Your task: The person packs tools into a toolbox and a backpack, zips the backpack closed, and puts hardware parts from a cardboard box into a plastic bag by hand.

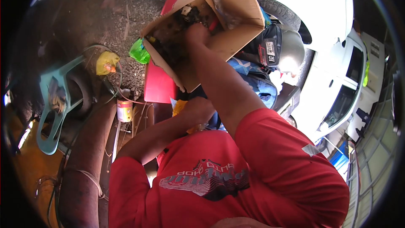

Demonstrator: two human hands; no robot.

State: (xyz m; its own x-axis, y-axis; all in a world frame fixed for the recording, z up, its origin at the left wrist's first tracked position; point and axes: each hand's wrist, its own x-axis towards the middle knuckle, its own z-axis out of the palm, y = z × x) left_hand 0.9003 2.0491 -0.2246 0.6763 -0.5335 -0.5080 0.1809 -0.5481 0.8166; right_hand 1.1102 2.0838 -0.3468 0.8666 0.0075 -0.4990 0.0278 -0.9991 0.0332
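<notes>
My right hand (197, 34) is inside an open cardboard box (240, 38), over dark small parts near a pale piece (185, 11) and a red object (214, 24). Its fingers are hidden, so any grip is unclear. My left hand (200, 110) is bent in front of my red shirt, below the box. Beside it lies a yellow wrapper (179, 107), and a bit of yellowish plastic (196, 128) shows under it. The fingers of this hand are not distinct. The box rests tilted on a red surface (158, 82).
Left stand a teal plastic chair (49, 131), a yellow bag (106, 63), a green bag (139, 52), a can (124, 110) and a thick brown pipe (86, 164). Right of the box are a black battery pack (269, 52), blue bags (261, 86) and a white vehicle (337, 88).
</notes>
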